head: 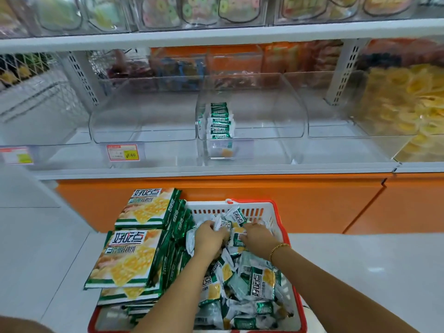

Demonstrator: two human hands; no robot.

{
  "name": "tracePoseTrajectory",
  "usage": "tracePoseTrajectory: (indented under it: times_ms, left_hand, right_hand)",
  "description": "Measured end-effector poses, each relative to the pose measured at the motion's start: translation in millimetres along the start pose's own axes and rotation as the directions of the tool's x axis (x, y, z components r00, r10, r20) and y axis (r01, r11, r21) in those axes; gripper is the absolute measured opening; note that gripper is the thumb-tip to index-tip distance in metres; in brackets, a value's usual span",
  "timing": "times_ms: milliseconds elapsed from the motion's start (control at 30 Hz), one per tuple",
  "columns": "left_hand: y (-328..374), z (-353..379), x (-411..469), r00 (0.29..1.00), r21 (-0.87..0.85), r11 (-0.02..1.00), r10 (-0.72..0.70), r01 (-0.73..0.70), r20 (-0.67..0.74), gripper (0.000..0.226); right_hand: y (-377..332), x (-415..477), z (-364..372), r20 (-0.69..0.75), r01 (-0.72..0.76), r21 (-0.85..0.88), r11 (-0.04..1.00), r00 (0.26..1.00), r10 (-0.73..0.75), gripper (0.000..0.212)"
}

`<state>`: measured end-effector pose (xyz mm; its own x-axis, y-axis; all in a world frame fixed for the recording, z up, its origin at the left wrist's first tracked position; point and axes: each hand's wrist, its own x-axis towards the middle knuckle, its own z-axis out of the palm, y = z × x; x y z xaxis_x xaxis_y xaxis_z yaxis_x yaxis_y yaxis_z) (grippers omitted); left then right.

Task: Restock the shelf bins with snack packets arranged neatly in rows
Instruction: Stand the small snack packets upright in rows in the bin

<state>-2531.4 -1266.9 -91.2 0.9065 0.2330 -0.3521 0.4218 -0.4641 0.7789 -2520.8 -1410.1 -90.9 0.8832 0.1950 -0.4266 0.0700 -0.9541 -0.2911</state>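
A red basket [281, 219] on the floor holds several small green-and-white snack packets [262, 282]. Both my hands are down in the pile at its far end. My left hand [210, 237] curls its fingers round packets, and my right hand [258, 236], with a gold bracelet at the wrist, grips packets beside it. On the shelf above, a clear bin [252, 131] holds one short row of the same packets [219, 120] standing along its left side. The clear bin to its left [144, 131] holds nothing.
Flattened green-and-yellow cartons [134, 255] are stacked on the basket's left half. A price tag [123, 152] hangs on the left bin's front. A bin of yellow sweets [408, 104] stands at right. The orange shelf base [216, 188] rises just behind the basket.
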Motion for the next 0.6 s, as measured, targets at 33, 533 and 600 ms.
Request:
tracePoseTrajectory:
  times_ms: [33,533,600]
  left_hand:
    - [0,-2,2,0.999,-0.067,0.997,-0.037,0.036,-0.016,0.027]
    - [30,-58,-24,1.000,-0.559,0.829,-0.002,0.004,0.004,0.051]
    - [48,-66,-34,0.992,-0.492,0.867,0.120,-0.081,0.048,0.038]
  right_hand:
    - [-3,3,-1,-0.008,-0.011,-0.056,0.998,1.000,0.011,0.036]
    - [-10,-24,-113,0.007,0.183,0.819,0.544,0.945,-0.328,0.050]
    - [-20,-30,-121,-0.082,0.254,0.796,0.550,0.945,-0.317,0.031]
